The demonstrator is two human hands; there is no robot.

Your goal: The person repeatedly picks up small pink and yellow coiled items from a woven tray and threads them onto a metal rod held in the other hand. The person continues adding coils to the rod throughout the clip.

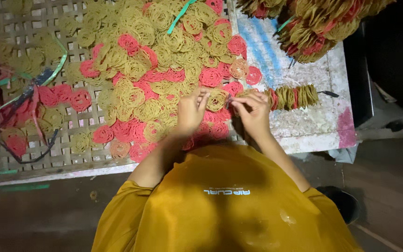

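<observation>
Lowest in the frame, nearest the camera, a mustard-yellow shirt [225, 205] is seen from above, with both forearms reaching up toward the centre. At the far left, loose green and red plastic strips [5, 100] are spread over a woven bamboo tray [47, 149]. The middle of the tray is covered by a heap of coiled noodle crackers [155, 70], yellow and red, lying flat and overlapping. At centre, the left hand [191, 111] is closed on one yellow cracker disc [217, 99], pinched at its rim. Just to its right, the right hand [253, 109] is clenched on the near end of a threaded row of crackers [291, 97], which is laid on the white painted tabletop [313, 123]. In the upper right, finished cracker bundles [313, 25] are stacked. The discs are judged light, dry, stiff and brittle; a grip at the edge with the fingertips, lightly, is judged safest, since the open lattice would likely snap under pressure.
</observation>
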